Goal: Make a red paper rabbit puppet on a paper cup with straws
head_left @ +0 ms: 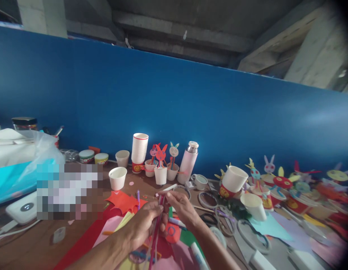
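Both hands meet low in the middle of the head view, over a pile of coloured paper. My left hand (143,223) is closed, thumb and fingers pinching long, thin pinkish-red strips (153,245) that hang down towards me. At the upper end of those strips, the thumb and fingers of my right hand (179,206) are also closed on them. Whether the strips are paper or ribbon I cannot tell. Beneath the hands lies a red-orange paper piece with a blue ring drawn on it (173,233). A glue stick (198,255) lies by my right forearm.
A tall stack of paper cups (140,148), cups with paper rabbit figures (161,174) and a pink thermos (188,163) stand along the blue wall (162,97). Tape rolls (207,200) and more decorated cups (262,197) crowd the right. A white power bank (24,207) lies left.
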`<move>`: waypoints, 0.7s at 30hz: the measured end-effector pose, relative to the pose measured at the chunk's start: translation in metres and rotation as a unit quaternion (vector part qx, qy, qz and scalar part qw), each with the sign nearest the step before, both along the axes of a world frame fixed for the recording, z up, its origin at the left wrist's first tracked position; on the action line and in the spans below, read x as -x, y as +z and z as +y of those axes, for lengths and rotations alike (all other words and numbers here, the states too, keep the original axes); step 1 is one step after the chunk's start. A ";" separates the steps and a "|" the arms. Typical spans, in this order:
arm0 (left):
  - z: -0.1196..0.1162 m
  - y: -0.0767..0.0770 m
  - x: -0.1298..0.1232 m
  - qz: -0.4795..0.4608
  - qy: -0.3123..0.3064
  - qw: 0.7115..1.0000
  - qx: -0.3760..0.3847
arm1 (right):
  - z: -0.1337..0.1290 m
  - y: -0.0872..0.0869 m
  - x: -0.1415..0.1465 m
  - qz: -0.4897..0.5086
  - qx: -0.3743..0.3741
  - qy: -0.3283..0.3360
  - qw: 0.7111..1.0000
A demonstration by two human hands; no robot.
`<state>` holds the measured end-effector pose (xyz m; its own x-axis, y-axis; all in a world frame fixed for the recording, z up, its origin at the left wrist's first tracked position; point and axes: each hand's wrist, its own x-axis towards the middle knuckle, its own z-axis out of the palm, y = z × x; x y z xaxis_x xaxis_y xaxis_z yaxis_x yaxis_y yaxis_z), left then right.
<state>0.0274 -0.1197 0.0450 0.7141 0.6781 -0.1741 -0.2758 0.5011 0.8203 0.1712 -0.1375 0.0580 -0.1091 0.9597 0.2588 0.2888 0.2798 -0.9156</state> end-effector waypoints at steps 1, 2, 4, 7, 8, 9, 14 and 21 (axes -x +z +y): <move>0.000 -0.001 0.000 -0.001 0.002 1.000 0.000 | 0.000 0.000 0.000 0.001 0.001 0.000 1.000; 0.000 -0.001 0.000 -0.003 0.003 1.000 -0.001 | 0.000 -0.001 0.001 0.004 0.001 0.001 1.000; 0.000 -0.002 -0.001 -0.008 -0.002 1.000 -0.003 | 0.000 -0.001 0.002 0.014 0.002 0.008 1.000; 0.002 -0.002 0.000 -0.017 -0.009 1.000 -0.009 | -0.001 0.002 0.000 0.038 0.007 0.014 0.999; 0.003 -0.002 0.001 -0.021 -0.007 1.000 -0.012 | -0.001 0.004 -0.002 0.052 0.009 0.010 0.999; 0.004 -0.001 0.002 -0.022 -0.004 1.000 -0.014 | -0.001 0.006 -0.006 0.070 0.010 0.000 0.997; 0.012 0.000 0.005 -0.016 0.003 1.000 0.001 | -0.004 0.022 -0.041 0.098 0.022 -0.120 0.988; 0.027 0.004 0.014 0.000 0.022 1.000 -0.008 | -0.012 0.034 -0.057 0.102 0.009 -0.126 0.987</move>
